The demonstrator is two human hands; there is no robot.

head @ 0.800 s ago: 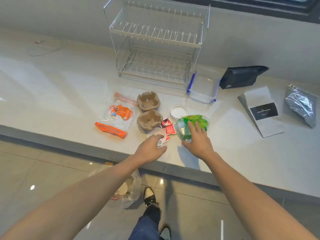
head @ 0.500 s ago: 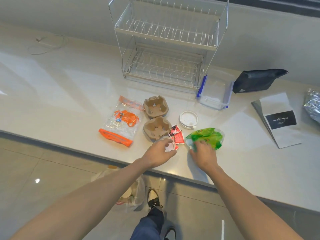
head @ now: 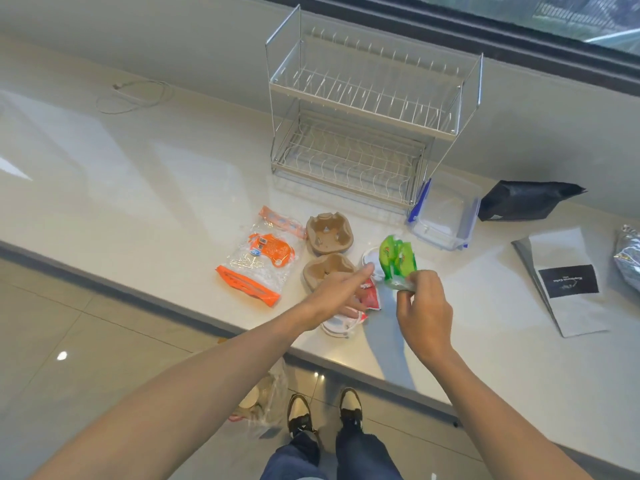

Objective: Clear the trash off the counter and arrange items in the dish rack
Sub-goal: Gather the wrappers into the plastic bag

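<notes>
My right hand (head: 424, 306) is shut on a crumpled green wrapper (head: 398, 263) and holds it just above the counter (head: 138, 174). My left hand (head: 337, 289) is over a clear plastic cup (head: 341, 325) near the front edge, lower fingers curled on it and index finger stretched toward the wrapper. Red sachets (head: 371, 296) lie under that hand's fingertips. A white lid (head: 370, 258) sits partly hidden behind the wrapper. The two-tier wire dish rack (head: 363, 109) stands bare at the back.
Two cardboard cup carriers (head: 329, 233) and an orange-and-clear bag (head: 261, 261) lie left of my hands. A clear container with blue clips (head: 446, 216), a black pouch (head: 526, 202), a grey pouch (head: 568, 282) and a silver bag (head: 628, 258) are to the right. A plastic trash bag (head: 266, 400) sits on the floor.
My right hand has closed on the green wrapper and raised it off the counter. My left hand has drawn the clear cup toward the front edge and stretched out its index finger.
</notes>
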